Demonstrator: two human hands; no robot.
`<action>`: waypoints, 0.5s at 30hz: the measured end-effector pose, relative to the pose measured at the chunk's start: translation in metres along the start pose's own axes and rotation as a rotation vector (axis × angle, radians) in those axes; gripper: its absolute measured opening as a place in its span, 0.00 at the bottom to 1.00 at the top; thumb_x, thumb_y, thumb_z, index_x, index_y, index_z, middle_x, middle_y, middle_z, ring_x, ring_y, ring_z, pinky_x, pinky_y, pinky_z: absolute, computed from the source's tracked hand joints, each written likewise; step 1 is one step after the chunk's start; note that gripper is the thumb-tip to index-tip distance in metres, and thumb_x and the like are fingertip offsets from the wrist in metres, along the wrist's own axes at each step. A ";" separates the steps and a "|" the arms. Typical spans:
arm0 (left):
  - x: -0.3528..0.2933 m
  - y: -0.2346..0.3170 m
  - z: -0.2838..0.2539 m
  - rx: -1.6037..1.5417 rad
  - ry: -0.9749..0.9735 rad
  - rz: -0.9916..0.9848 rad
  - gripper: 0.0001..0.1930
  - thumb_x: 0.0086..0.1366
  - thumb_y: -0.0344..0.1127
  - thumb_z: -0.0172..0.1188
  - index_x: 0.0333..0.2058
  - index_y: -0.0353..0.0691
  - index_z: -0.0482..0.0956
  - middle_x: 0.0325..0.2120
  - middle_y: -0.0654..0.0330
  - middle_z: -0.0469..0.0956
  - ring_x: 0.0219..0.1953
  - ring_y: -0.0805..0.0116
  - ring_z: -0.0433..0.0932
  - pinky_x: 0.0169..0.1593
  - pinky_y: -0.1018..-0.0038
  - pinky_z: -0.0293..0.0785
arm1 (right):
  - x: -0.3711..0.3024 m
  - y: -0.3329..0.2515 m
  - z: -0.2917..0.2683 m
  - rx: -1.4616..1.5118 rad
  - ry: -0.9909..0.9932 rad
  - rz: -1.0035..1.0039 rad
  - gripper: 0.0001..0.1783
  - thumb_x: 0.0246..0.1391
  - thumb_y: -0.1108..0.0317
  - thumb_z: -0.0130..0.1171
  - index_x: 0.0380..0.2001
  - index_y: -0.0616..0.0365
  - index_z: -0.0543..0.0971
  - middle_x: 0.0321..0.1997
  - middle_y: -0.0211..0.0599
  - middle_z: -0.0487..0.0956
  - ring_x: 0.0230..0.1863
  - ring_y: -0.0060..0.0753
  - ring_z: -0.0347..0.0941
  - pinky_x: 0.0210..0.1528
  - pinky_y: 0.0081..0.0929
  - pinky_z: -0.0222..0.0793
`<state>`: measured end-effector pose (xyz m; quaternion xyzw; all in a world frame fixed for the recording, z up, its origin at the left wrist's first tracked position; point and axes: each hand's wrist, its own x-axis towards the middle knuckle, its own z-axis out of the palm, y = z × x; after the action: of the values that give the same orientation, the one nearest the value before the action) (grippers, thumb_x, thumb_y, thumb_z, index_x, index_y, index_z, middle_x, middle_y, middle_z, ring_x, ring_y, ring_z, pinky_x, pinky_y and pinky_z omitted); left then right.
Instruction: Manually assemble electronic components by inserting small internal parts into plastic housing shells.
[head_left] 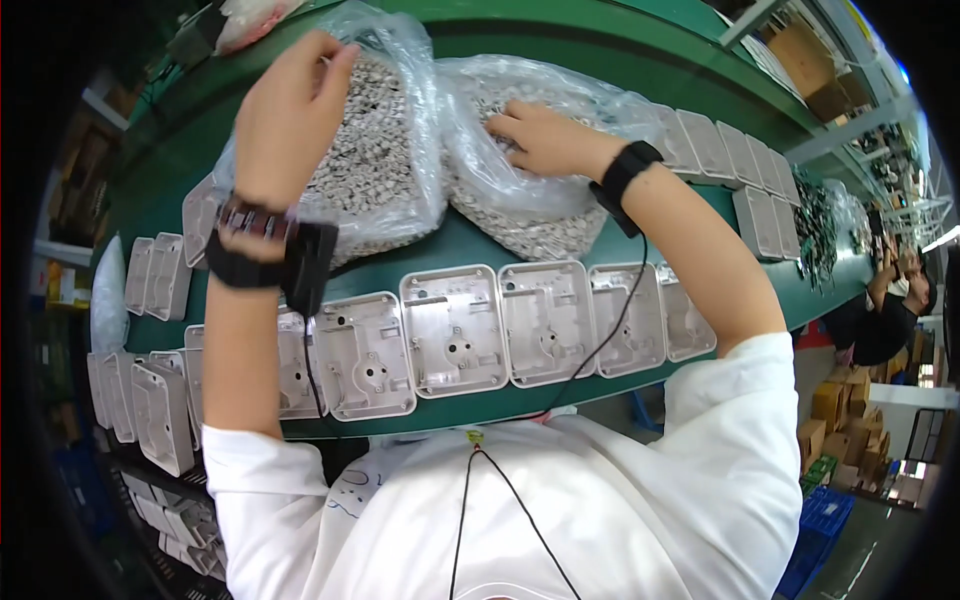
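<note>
Two clear plastic bags full of small whitish-grey parts stand side by side on the green bench. My left hand (pixel 295 115) is above the left bag (pixel 428 150), fingers curled and thumb near them; whatever they hold is hidden. Over at the right bag (pixel 490 180), my right hand (pixel 555 140) reaches into the opening with bent fingers. Its fingertips are among plastic film and parts, so what is in them cannot be made out. A row of light grey plastic housings (pixel 455 330), open side up, lies between the bags and me.
More housings (pixel 708 145) line the far right, others (pixel 160 410) the left end. Dark strip-like parts (pixel 818 225) lie further right along the green bench (pixel 375 270). Black cords hang from both wrist straps across the housings. A co-worker (pixel 885 310) is at far right, near cardboard boxes (pixel 845 410).
</note>
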<state>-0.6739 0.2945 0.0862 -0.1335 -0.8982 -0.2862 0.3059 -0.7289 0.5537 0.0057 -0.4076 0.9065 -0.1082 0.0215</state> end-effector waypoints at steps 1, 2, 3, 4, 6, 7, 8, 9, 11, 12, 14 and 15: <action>0.006 -0.008 0.013 0.124 -0.052 0.067 0.08 0.59 0.38 0.52 0.33 0.40 0.74 0.25 0.53 0.73 0.31 0.54 0.72 0.35 0.69 0.67 | 0.000 0.001 0.000 -0.015 0.000 -0.017 0.18 0.45 0.73 0.52 0.43 0.57 0.68 0.41 0.43 0.68 0.44 0.48 0.66 0.45 0.36 0.64; 0.007 -0.021 0.025 0.111 -0.064 0.072 0.08 0.59 0.38 0.52 0.33 0.40 0.74 0.25 0.53 0.73 0.31 0.54 0.72 0.35 0.69 0.67 | -0.001 0.003 0.002 -0.010 -0.004 0.000 0.18 0.45 0.73 0.52 0.43 0.57 0.68 0.41 0.43 0.68 0.44 0.48 0.66 0.45 0.36 0.64; 0.008 -0.033 0.033 0.182 -0.101 0.118 0.09 0.59 0.38 0.53 0.33 0.40 0.74 0.28 0.53 0.73 0.31 0.55 0.72 0.36 0.70 0.67 | 0.001 0.003 0.001 0.035 -0.011 -0.004 0.18 0.44 0.75 0.51 0.43 0.57 0.68 0.41 0.43 0.68 0.43 0.48 0.66 0.44 0.36 0.65; 0.006 -0.047 0.038 0.257 -0.136 0.164 0.10 0.58 0.38 0.54 0.33 0.39 0.74 0.31 0.53 0.73 0.32 0.57 0.72 0.36 0.72 0.67 | 0.003 0.003 0.000 0.081 -0.018 -0.013 0.17 0.44 0.76 0.50 0.42 0.58 0.68 0.40 0.43 0.68 0.43 0.48 0.67 0.42 0.35 0.65; 0.007 -0.041 0.045 0.314 -0.181 0.218 0.10 0.58 0.39 0.55 0.33 0.38 0.73 0.33 0.53 0.73 0.33 0.58 0.72 0.37 0.74 0.68 | 0.001 0.006 0.002 0.130 -0.028 -0.001 0.17 0.44 0.78 0.50 0.41 0.58 0.68 0.40 0.44 0.68 0.42 0.48 0.68 0.41 0.35 0.66; 0.009 -0.042 0.041 0.313 -0.108 0.289 0.11 0.58 0.39 0.54 0.34 0.38 0.74 0.34 0.53 0.73 0.36 0.57 0.71 0.39 0.72 0.67 | 0.003 0.004 0.003 0.017 0.020 -0.010 0.17 0.44 0.79 0.49 0.40 0.58 0.68 0.40 0.44 0.68 0.42 0.48 0.68 0.41 0.34 0.66; 0.011 -0.036 0.033 0.312 -0.035 0.359 0.11 0.59 0.40 0.53 0.34 0.38 0.74 0.35 0.53 0.73 0.39 0.57 0.71 0.42 0.71 0.67 | 0.003 0.003 0.005 -0.094 0.067 -0.019 0.16 0.43 0.81 0.49 0.40 0.59 0.68 0.40 0.44 0.68 0.42 0.48 0.68 0.40 0.34 0.67; 0.011 -0.031 0.024 0.314 0.039 0.427 0.12 0.59 0.41 0.52 0.35 0.39 0.74 0.36 0.52 0.73 0.42 0.56 0.71 0.44 0.70 0.66 | 0.004 0.001 0.005 -0.205 0.115 -0.032 0.16 0.43 0.82 0.48 0.39 0.59 0.68 0.40 0.44 0.69 0.41 0.48 0.68 0.39 0.33 0.67; 0.006 -0.012 0.013 0.175 0.045 0.383 0.11 0.60 0.40 0.52 0.35 0.39 0.74 0.37 0.54 0.73 0.42 0.58 0.71 0.44 0.70 0.66 | 0.005 0.003 0.002 -0.223 0.181 -0.019 0.16 0.42 0.81 0.49 0.39 0.59 0.68 0.40 0.44 0.69 0.41 0.49 0.68 0.39 0.34 0.67; 0.002 0.002 0.010 0.034 0.056 0.341 0.11 0.61 0.39 0.51 0.36 0.38 0.74 0.38 0.56 0.72 0.43 0.61 0.71 0.45 0.71 0.66 | 0.005 0.005 -0.001 -0.246 0.250 -0.002 0.16 0.42 0.81 0.49 0.39 0.59 0.68 0.39 0.44 0.69 0.41 0.49 0.68 0.39 0.34 0.67; -0.016 0.026 0.011 -0.109 0.059 0.289 0.11 0.62 0.39 0.50 0.37 0.38 0.74 0.38 0.57 0.72 0.43 0.63 0.71 0.45 0.71 0.66 | 0.003 0.005 -0.008 -0.262 0.311 0.017 0.17 0.41 0.81 0.49 0.38 0.59 0.68 0.39 0.44 0.69 0.42 0.49 0.68 0.39 0.34 0.67; -0.028 0.041 0.012 -0.456 0.022 0.087 0.13 0.62 0.41 0.50 0.37 0.37 0.73 0.40 0.56 0.72 0.44 0.62 0.71 0.46 0.71 0.66 | 0.000 0.004 -0.016 -0.221 0.352 0.022 0.15 0.40 0.81 0.49 0.37 0.61 0.68 0.38 0.47 0.68 0.40 0.52 0.68 0.38 0.36 0.67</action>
<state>-0.6410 0.3325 0.0789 -0.2345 -0.8004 -0.4697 0.2894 -0.7338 0.5590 0.0203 -0.3724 0.9070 -0.0776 -0.1806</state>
